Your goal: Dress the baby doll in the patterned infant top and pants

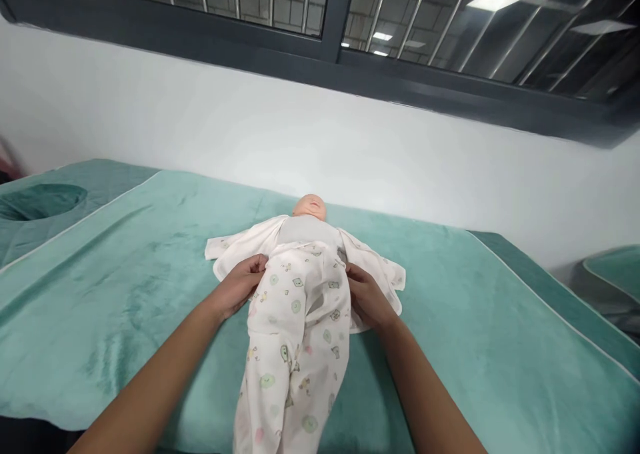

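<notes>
A baby doll (309,209) lies on its back on a teal padded table (125,267), head toward the wall. It wears white printed trousers (297,334), and a white printed top (240,244) lies spread open under its grey torso. My left hand (241,284) grips the trousers' waistband at the doll's left-hand side in view, fingers curled on the cloth. My right hand (367,297) holds the waistband on the other side, fingers closed on the fabric.
A white wall (350,141) rises right behind the table, with a dark-framed window (330,47) above. A second teal table with a face hole (40,201) stands at the left. Another teal surface (613,271) shows at the far right.
</notes>
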{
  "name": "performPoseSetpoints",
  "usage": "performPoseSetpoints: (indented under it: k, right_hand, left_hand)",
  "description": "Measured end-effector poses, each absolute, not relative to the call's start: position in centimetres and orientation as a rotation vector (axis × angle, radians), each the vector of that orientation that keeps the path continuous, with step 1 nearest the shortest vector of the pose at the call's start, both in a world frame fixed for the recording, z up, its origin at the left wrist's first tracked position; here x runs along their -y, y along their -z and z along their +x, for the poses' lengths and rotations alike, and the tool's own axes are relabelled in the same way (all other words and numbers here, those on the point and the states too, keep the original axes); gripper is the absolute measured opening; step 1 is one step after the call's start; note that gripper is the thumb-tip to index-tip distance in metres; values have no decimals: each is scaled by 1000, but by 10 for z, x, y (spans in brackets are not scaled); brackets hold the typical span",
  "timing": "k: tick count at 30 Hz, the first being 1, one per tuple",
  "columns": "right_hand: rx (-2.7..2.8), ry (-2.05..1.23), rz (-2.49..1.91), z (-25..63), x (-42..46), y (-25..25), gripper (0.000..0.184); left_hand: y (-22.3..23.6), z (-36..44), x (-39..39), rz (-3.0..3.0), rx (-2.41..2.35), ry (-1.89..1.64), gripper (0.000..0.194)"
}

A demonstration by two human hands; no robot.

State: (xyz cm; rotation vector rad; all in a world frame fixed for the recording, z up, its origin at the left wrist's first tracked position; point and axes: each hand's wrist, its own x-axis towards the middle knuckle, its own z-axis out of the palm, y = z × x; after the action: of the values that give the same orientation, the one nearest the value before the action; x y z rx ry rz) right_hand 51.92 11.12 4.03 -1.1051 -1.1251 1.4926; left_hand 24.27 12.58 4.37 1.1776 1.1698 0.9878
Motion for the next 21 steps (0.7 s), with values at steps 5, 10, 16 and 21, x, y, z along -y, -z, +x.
performPoseSetpoints:
  k: [5, 10, 16, 21]
  right_hand:
    - [1135, -1222, -1136, 505, -114, -30, 25]
    - [1067, -1076, -1229, 501, -123, -22, 33]
    - [1247, -1094, -1189, 512, -142, -32, 19]
    - [1501, -913, -1194, 526, -143, -34, 15]
  left_hand:
    - [-44, 260, -124, 1035, -1278, -1138, 30]
    - [-58, 276, -126, 944, -1248, -1172, 31]
    - [-62, 279, -135, 977, -1265, -1139, 20]
    - [-35, 265, -145, 1267, -1196, -1285, 22]
